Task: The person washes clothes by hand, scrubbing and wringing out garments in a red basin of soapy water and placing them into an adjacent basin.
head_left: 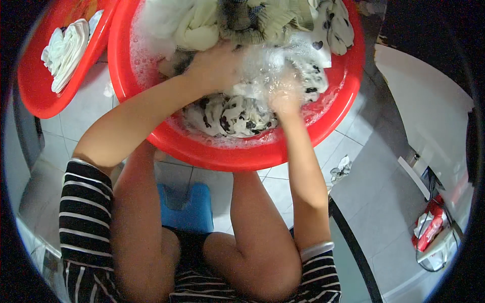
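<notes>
A big red basin (232, 160) holds soapy water and wet clothes. My left hand (218, 66) reaches into it among the laundry, smeared by motion, its fingers hidden by suds and cloth. To its right, my right hand (285, 96) is down in splashing, foamy water; its fingers do not show clearly. Between and below the hands bunches a white garment with black spots (235, 117). Beyond them lie a pale cream cloth (199, 33) and a dark-and-cream checked garment (257, 17). I cannot tell which cloth either hand grips, if any.
A smaller red tub (43, 103) at the far left holds folded white cloth (68, 53). Below the basin, between my legs, is a blue plastic stool (189, 209). Crumpled plastic (341, 169) lies on the grey tiles. A red packet (429, 224) sits at the right.
</notes>
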Demonstrator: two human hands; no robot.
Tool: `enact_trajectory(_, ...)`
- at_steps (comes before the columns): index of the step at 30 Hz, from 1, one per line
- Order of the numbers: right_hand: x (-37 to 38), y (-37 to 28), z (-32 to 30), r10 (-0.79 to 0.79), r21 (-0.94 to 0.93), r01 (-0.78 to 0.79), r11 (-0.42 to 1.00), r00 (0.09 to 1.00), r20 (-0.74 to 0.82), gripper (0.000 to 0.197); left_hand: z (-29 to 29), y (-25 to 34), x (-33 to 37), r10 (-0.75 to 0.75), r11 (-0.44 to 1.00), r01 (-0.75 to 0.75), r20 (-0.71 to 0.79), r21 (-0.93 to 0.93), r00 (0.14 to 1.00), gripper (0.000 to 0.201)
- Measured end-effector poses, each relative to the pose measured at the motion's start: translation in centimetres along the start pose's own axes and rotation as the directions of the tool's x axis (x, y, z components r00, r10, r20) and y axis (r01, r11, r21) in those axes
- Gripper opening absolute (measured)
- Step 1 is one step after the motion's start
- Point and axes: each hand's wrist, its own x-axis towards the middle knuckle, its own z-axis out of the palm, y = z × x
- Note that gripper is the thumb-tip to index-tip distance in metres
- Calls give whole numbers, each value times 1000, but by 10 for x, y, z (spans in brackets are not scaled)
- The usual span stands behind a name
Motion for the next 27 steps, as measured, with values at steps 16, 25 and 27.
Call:
enact_trajectory(16,-42,-11,-138,532,617,-669,414,728,432,33,-16,25,-48,248,801,-280,-133,-529,960,46)
enact_trajectory(25,-17,-32,-38,279,62,-334,941,864,420,41,53,-25,22,284,928,-292,-72,-230,956,41)
enact_trajectory(27,-13,-26,-28,438,-72,-495,866,682,585,41,50,-20,22,267,921,-227,89,-317,959,37)
